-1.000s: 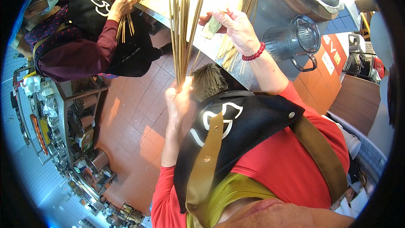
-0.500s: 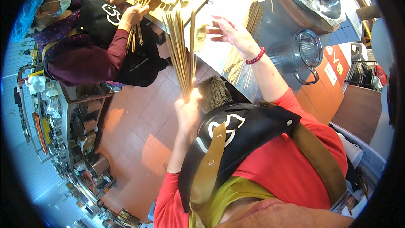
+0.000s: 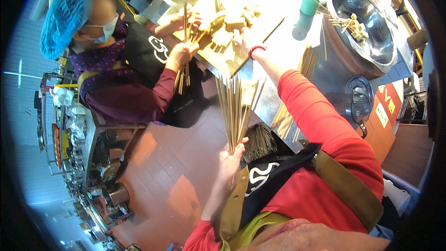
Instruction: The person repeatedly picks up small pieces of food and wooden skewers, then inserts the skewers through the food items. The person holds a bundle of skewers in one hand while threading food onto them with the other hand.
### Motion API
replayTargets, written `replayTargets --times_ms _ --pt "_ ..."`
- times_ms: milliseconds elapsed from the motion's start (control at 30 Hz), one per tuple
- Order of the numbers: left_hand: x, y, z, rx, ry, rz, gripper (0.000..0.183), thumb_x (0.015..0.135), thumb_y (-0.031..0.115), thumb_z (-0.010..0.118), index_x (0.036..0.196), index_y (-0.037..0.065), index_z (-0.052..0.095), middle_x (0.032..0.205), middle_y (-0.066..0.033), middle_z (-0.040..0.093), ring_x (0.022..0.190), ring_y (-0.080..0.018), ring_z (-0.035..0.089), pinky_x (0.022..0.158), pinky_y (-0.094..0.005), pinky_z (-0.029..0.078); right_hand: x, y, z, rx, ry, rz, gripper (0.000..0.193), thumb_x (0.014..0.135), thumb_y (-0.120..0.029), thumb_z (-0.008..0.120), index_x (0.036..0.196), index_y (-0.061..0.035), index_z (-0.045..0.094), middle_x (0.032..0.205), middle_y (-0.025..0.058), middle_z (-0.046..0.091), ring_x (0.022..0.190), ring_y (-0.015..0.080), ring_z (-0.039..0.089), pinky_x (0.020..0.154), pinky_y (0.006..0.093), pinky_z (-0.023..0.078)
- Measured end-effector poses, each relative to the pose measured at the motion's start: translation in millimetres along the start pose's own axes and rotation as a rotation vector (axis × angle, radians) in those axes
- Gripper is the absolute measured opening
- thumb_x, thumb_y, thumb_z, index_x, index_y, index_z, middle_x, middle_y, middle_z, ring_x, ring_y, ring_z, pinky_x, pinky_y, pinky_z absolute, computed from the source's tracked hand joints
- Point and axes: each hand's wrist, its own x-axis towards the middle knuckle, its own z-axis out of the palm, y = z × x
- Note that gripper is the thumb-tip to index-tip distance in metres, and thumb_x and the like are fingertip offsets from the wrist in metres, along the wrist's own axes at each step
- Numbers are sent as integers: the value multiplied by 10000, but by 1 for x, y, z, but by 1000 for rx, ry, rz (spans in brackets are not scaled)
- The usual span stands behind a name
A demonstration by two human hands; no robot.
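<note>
A red-brown tiled floor (image 3: 162, 167) spreads below a brightly lit steel work table (image 3: 327, 76). Over the floor, near the table's edge, a fan of long, thin, light-brown wooden sticks (image 3: 232, 111) rises from the person's left hand (image 3: 232, 158), which is closed around the lower ends. The right hand (image 3: 240, 41), with a red beaded bracelet (image 3: 257, 51) at its wrist, reaches over the table to a heap of pale yellow blocks (image 3: 234, 21); glare hides its fingertips, so I cannot tell whether it grips one. A long, thin, dark rod (image 3: 267, 38) slants just beside that hand. Beneath the right forearm, loose wooden sticks (image 3: 285, 123) lie on the table. Farther right stand a pale green cylindrical bottle (image 3: 308, 4), a wide shiny metal bowl (image 3: 383, 11) containing skewered pale pieces (image 3: 355, 30), and a clear ribbed pitcher (image 3: 360, 100). At left, a co-worker in a blue hairnet (image 3: 65, 16) holds more sticks (image 3: 185, 72).
</note>
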Motion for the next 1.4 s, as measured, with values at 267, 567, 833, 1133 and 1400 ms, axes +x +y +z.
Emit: replayTargets --times_ms 267,567,833,1133,1400 --pt "20 -3 -9 68 30 18 162 808 205 694 872 62 651 614 61 505 489 -26 413 429 -213 312 33 4 19 -116 31 35 268 870 -252 474 917 0 552 902 225 633 843 370 616 749 440 473" --pt "14 22 4 -19 59 -20 92 825 144 649 870 72 684 578 67 491 463 -25 384 427 -204 276 26 25 -27 269 -312 105 270 784 -329 584 806 -61 610 714 27 592 685 167 589 587 306 501" --pt "13 13 2 74 54 96 213 878 206 586 859 14 677 679 -2 562 443 -12 403 395 -172 314 -93 16 -122 1416 -498 183 212 896 -215 508 1068 -101 460 1111 147 608 875 220 653 660 281 530" --pt "1 -4 5 42 77 168 200 830 178 664 825 -21 644 638 -17 561 411 -39 421 368 -187 323 -170 -1 -168 1548 -398 44 277 910 -198 544 1137 -42 513 1092 140 614 957 174 620 740 255 531" --pt "-14 -7 15 -26 121 173 159 813 155 675 783 2 646 549 21 521 395 -35 412 362 -187 294 -197 -10 -176 1587 -381 20 276 913 -240 542 1123 -60 532 1104 123 615 957 165 611 792 274 506"
